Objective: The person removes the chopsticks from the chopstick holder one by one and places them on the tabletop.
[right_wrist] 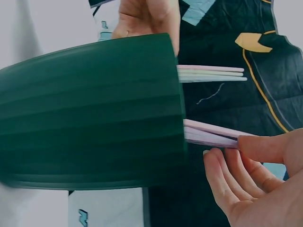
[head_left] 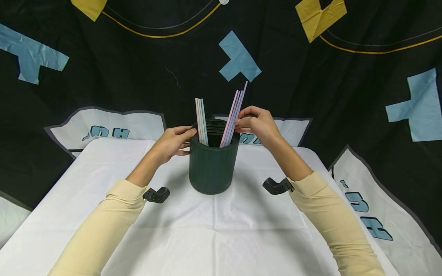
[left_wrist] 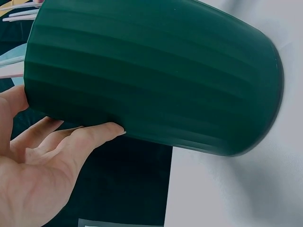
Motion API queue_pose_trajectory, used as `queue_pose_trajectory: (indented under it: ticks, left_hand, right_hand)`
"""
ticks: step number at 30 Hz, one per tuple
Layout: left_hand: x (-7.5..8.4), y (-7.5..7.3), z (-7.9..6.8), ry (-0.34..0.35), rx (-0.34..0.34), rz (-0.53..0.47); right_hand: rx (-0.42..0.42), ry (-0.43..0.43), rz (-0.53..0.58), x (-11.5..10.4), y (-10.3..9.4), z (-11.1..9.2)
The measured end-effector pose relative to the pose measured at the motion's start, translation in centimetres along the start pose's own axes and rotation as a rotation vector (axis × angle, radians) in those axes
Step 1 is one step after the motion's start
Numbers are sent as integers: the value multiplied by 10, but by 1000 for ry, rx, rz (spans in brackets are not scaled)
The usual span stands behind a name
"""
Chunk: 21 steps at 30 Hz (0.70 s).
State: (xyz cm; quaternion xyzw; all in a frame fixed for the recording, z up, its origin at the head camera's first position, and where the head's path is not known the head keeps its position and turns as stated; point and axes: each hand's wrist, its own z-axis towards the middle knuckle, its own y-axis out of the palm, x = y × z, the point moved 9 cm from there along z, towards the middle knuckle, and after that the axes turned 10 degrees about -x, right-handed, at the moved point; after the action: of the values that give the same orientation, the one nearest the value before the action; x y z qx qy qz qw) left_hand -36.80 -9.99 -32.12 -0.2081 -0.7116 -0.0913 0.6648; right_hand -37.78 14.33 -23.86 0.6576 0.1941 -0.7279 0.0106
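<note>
A dark green round container (head_left: pixel 212 168) with ribbed sides stands upright on the white-covered table. My left hand (head_left: pixel 172 143) holds it at the left rim; in the left wrist view the thumb is at the rim and the other fingers lie along the side. On the right, my right hand (head_left: pixel 257 124) pinches a bundle of pink and lilac straws (head_left: pixel 232 119) between thumb and fingertips. Their lower ends are hidden inside the container, and they lean right. A second group of pink, pale green and pale blue straws (right_wrist: pixel 213 73) stands at the container's left side, untouched.
Dark slats (head_left: pixel 215 126) show inside the container at its back. The white tablecloth (head_left: pixel 214 237) has fold creases. Behind it hangs a black cloth (head_left: pixel 138 76) with blue and yellow shapes. A black wrist mount (head_left: pixel 157 195) sticks out from the left sleeve, another (head_left: pixel 276 186) from the right.
</note>
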Motion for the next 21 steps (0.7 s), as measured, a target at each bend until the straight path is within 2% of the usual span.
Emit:
queue_pose_trajectory:
  ticks: [10,21]
  left_hand:
    - [-1,0,0,-5,5,8]
    - [-1,0,0,-5,2,-4]
  right_hand:
    - [35,-68,-9,-33,-15,-2]
    - [156,-187,237,-75,-55,-21]
